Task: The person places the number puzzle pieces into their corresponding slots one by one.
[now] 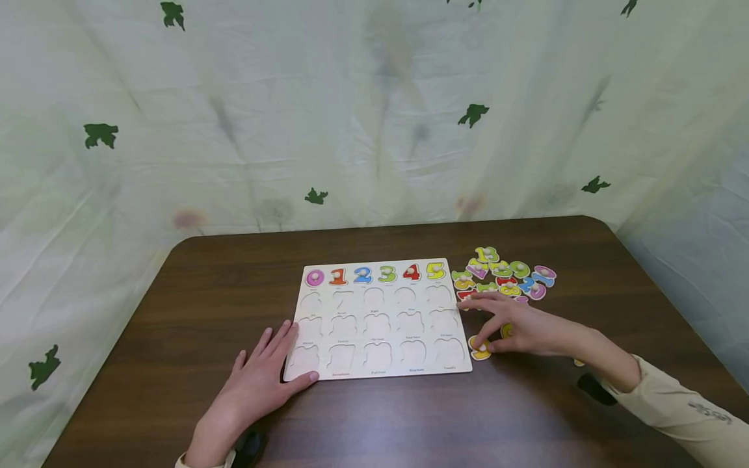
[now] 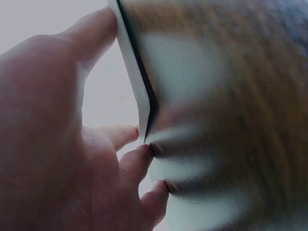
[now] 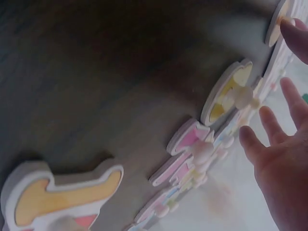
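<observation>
A white number puzzle board (image 1: 358, 320) lies on the table with knobbed numbers 0 to 5 in its top row and bare outlined recesses below. My left hand (image 1: 266, 364) rests at the board's left edge, fingers spread along the side and thumb over the lower edge. In the left wrist view, the fingertips (image 2: 144, 150) sit by the board's corner. Just off the board's right edge, my right hand (image 1: 517, 325) pinches a yellow-orange number piece (image 1: 480, 355) by its knob with thumb and a finger. Its other fingers stretch toward the board.
Several loose number pieces (image 1: 509, 288) are heaped beyond the right hand, beside the board's upper right corner. A yellow piece (image 1: 506, 330) lies partly behind that hand. An orange-and-red piece (image 3: 67, 195) lies apart, close to the right wrist. A pale curtain (image 1: 374, 130) hangs behind the table.
</observation>
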Demonstrator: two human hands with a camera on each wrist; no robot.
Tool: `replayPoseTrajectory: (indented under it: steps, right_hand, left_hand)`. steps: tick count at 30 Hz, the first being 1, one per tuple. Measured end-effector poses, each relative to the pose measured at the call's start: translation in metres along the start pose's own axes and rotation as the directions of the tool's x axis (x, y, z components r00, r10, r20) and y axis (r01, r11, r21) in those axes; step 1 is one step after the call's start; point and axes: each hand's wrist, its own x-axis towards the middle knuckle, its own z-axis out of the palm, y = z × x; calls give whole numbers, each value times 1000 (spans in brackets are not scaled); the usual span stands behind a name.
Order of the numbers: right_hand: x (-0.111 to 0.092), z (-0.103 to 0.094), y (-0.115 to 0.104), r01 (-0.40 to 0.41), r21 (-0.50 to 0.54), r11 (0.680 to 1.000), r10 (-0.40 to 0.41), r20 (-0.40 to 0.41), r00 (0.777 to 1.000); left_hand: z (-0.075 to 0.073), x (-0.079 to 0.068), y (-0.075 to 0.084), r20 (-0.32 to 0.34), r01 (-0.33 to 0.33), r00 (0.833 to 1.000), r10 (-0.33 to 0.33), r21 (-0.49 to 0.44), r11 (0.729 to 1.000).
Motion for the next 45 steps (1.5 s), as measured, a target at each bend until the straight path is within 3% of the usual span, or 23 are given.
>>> replayPoseTrajectory:
  steps: [12, 24, 38, 45]
  right_hand:
    - [3, 3, -4, -83, -51, 995, 84, 22, 996]
    - [6, 6, -6, -126, 0, 992, 126, 6, 992]
    - [5, 5, -6, -92, -10, 996, 92, 6, 996]
    - [10, 4, -7, -145, 45, 988, 147, -35, 989]
  left_hand:
    - [1, -1, 0, -8, 2, 1000, -2, 2, 1000]
    - [0, 1, 1, -7, 6, 1000, -6, 10, 1000]
    - [-2, -1, 3, 8, 12, 1000, -12, 11, 1000]
    - [-1, 0, 3, 5, 11, 1000, -11, 10, 1000]
